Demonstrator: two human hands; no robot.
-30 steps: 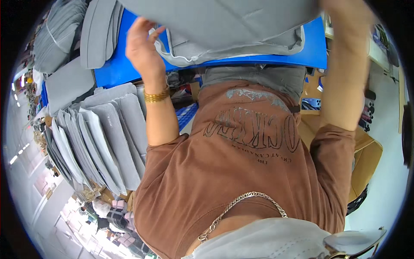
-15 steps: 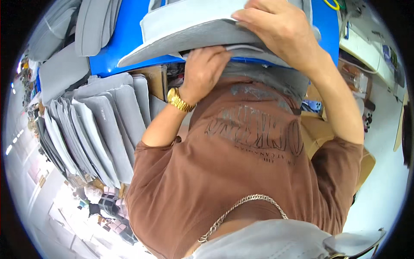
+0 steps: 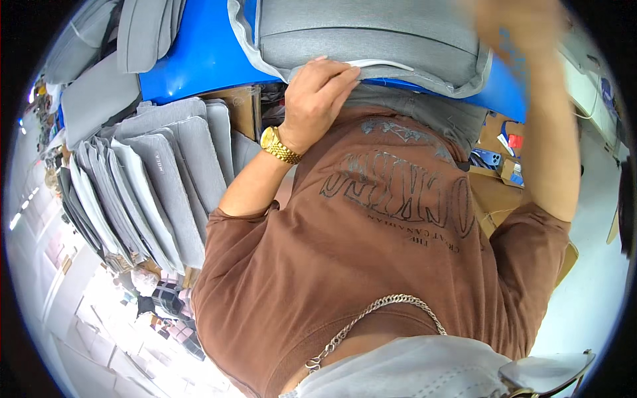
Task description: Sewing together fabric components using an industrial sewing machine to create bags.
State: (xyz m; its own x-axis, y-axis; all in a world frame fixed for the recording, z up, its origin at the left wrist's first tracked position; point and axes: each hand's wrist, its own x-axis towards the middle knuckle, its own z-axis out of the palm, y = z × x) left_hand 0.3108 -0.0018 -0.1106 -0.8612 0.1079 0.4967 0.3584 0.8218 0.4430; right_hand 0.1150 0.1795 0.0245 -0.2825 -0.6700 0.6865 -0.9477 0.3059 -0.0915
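Note:
A grey sewn fabric piece [image 3: 365,43] with seams across it and a raised rim lies at the top of the view, on the blue tabletop. At its near edge, my left hand [image 3: 320,99] is closed with the fingertips on the fabric rim, next to a narrow white strip [image 3: 381,64]. The gold watch [image 3: 280,146] is on my left wrist. My right hand [image 3: 524,30] is smeared by motion at the upper right, past the right side of the piece; its fingers cannot be made out.
Many flat grey fabric panels [image 3: 169,176] stand in a row to my left. More grey panels [image 3: 146,36] lie on the left end of the blue table [image 3: 192,53]. At right below the table are a blue phone-like object [image 3: 486,158] and cardboard [image 3: 494,196].
My right hand has let go of the lifted fabric edge and swung away to the upper right. The flap no longer covers my left fingers, and the seamed face now shows.

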